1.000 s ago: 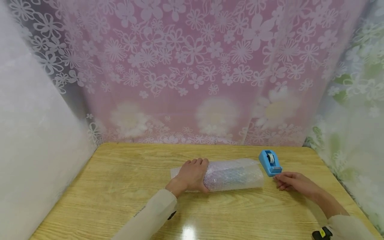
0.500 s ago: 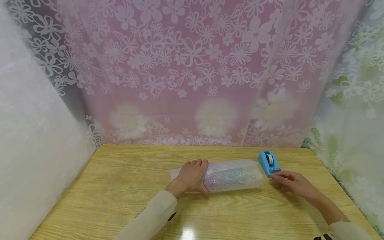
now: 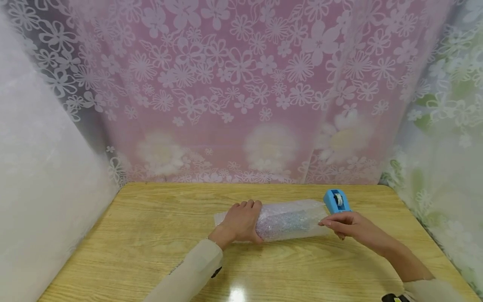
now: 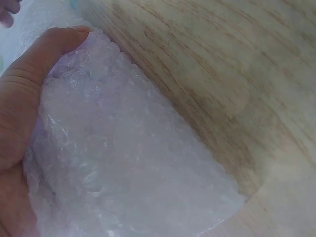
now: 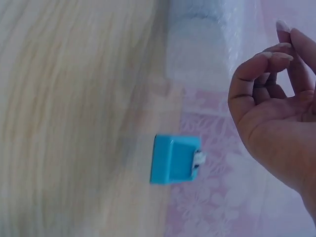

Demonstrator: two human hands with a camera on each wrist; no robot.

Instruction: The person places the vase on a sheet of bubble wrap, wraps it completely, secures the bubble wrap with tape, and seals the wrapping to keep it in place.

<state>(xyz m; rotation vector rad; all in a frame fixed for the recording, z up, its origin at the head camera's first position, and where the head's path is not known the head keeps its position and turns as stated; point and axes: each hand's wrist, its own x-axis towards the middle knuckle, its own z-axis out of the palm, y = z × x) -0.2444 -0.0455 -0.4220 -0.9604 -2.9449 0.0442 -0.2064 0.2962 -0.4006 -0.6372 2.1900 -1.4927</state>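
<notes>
A bundle rolled in bubble wrap (image 3: 286, 220) lies across the table, with purple and blue showing through. My left hand (image 3: 241, 220) grips its left part, fingers over the top; in the left wrist view the thumb (image 4: 54, 47) presses along the wrap (image 4: 123, 148). Over the bundle's right end is my right hand (image 3: 349, 224), thumb and index finger pinched together. That pinch seems to hold a piece of clear tape, barely visible. Just behind this hand stands a blue tape dispenser (image 3: 336, 200) with a white-cored roll, also seen in the right wrist view (image 5: 175, 159).
The wood-grain table (image 3: 151, 251) extends in front of the bundle and to its left. A pink floral curtain (image 3: 226, 105) hangs behind the back edge, with pale sheets (image 3: 445, 167) at the sides.
My right hand has moved left from the front of the tape dispenser to above the bundle's right end. The left hand has stayed in place on the bundle.
</notes>
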